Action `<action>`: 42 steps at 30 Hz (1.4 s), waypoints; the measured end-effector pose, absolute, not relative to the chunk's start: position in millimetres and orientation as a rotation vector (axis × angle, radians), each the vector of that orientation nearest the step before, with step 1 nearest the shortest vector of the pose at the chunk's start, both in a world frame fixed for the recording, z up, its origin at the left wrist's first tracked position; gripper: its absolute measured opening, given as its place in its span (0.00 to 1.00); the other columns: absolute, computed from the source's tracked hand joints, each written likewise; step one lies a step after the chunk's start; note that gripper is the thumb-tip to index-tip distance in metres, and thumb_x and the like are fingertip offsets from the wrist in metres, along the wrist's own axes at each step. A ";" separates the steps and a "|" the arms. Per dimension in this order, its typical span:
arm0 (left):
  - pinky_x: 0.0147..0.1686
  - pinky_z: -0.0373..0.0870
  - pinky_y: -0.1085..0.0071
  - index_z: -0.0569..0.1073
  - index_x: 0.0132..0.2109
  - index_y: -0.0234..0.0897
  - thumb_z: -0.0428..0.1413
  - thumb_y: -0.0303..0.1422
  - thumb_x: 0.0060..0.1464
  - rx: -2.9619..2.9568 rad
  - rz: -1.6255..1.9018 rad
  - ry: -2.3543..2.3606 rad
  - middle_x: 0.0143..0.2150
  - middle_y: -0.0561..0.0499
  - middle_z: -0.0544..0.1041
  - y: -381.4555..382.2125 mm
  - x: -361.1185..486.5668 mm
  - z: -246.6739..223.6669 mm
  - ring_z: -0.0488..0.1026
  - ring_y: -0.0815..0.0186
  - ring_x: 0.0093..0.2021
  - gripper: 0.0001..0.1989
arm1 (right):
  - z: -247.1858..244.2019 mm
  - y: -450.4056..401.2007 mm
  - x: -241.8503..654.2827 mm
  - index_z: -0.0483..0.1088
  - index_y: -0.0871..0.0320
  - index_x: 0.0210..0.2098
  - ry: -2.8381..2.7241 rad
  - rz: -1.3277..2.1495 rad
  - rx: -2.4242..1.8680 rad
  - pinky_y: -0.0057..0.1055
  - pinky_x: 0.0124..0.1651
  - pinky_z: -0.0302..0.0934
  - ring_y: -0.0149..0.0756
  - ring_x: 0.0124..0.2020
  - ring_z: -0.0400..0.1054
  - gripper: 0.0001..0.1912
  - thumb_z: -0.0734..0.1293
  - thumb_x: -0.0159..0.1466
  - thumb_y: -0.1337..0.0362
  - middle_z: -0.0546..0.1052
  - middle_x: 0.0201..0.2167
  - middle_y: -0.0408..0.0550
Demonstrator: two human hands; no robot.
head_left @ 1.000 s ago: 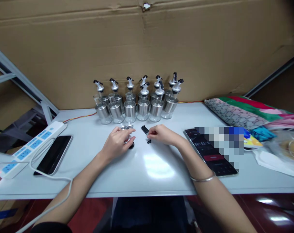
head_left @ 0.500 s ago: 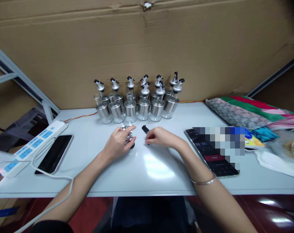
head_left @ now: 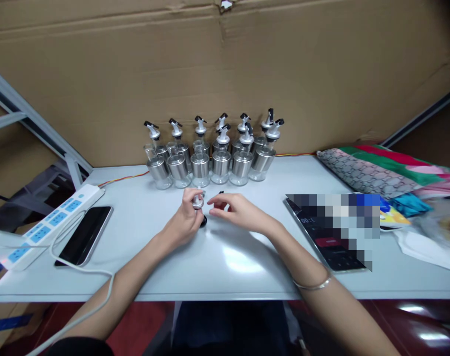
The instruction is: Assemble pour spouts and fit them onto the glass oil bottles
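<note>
Between the thumb and fingers of my left hand (head_left: 186, 217) is a silver spout top (head_left: 198, 201). A small black round piece (head_left: 203, 221) shows just below it, by the thumb. My right hand (head_left: 234, 210) is beside it with thumb and fingers apart, nothing visible between them. Behind the right fingers, the tip of a black part (head_left: 221, 192) shows on the table; the rest is hidden. Glass bottles with steel sleeves (head_left: 201, 167) stand in two rows behind my hands. Three at the front left have bare glass necks, the others carry silver spouts with black levers.
At the left lie a white power strip (head_left: 56, 222), a dark phone (head_left: 84, 235) and a white cable (head_left: 95, 270). To the right are a larger phone (head_left: 321, 242), partly pixelated, a colourful fabric bundle (head_left: 381, 170) and plastic packaging (head_left: 442, 222). Cardboard (head_left: 225, 74) rises behind the table (head_left: 210, 282).
My left hand has closed round the silver spout top and raised it slightly. My right hand has opened and moved a little left, away from the black part.
</note>
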State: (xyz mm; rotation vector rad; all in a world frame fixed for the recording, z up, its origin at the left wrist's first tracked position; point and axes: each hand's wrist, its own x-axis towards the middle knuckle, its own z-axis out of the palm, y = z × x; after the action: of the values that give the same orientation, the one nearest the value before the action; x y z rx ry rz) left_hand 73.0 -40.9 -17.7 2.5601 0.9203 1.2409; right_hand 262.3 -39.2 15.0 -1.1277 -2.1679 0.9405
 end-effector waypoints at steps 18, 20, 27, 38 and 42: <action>0.51 0.71 0.60 0.60 0.59 0.39 0.52 0.30 0.60 2.857 1.290 0.854 0.50 0.42 0.73 -31.2 60.4 -8.1 0.70 0.59 0.54 0.20 | 1.4 -47.8 241.3 0.68 0.58 0.40 -1.552 1.183 -0.904 0.28 0.32 0.56 0.29 0.28 0.61 0.12 0.67 0.58 0.61 0.68 0.27 0.41; 0.48 0.72 0.62 0.61 0.58 0.39 0.52 0.30 0.60 2.882 1.284 0.845 0.48 0.43 0.74 -29.5 59.0 -7.2 0.72 0.60 0.51 0.20 | 0.3 -47.0 240.4 0.66 0.58 0.37 -1.446 1.248 -0.897 0.28 0.31 0.57 0.28 0.27 0.62 0.13 0.69 0.55 0.61 0.69 0.27 0.40; 0.46 0.72 0.62 0.61 0.60 0.37 0.54 0.29 0.59 2.934 1.322 0.772 0.51 0.40 0.74 -29.1 60.5 -8.0 0.72 0.60 0.50 0.23 | -0.9 -43.2 240.9 0.67 0.58 0.31 -1.372 1.355 -0.935 0.31 0.35 0.60 0.30 0.28 0.66 0.14 0.72 0.50 0.60 0.72 0.26 0.41; 0.45 0.72 0.62 0.64 0.55 0.35 0.55 0.35 0.58 2.798 1.255 0.766 0.46 0.41 0.76 -30.1 59.9 -5.9 0.74 0.60 0.47 0.19 | 2.0 -46.3 241.4 0.67 0.58 0.33 -1.502 1.338 -0.863 0.27 0.32 0.57 0.27 0.25 0.63 0.14 0.67 0.58 0.53 0.70 0.23 0.40; 0.45 0.73 0.63 0.64 0.56 0.35 0.54 0.36 0.59 2.805 1.309 0.722 0.46 0.41 0.76 -33.5 63.3 -4.8 0.74 0.60 0.47 0.20 | 6.0 -47.8 242.9 0.67 0.59 0.32 -1.564 1.357 -0.835 0.27 0.30 0.55 0.27 0.24 0.60 0.16 0.65 0.61 0.51 0.67 0.21 0.39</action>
State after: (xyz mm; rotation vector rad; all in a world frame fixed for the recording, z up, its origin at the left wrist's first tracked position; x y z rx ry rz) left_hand 63.3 -33.5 -4.8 2.8055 0.7222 1.3087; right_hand 242.9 -47.8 6.0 -0.8350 -1.5639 1.3566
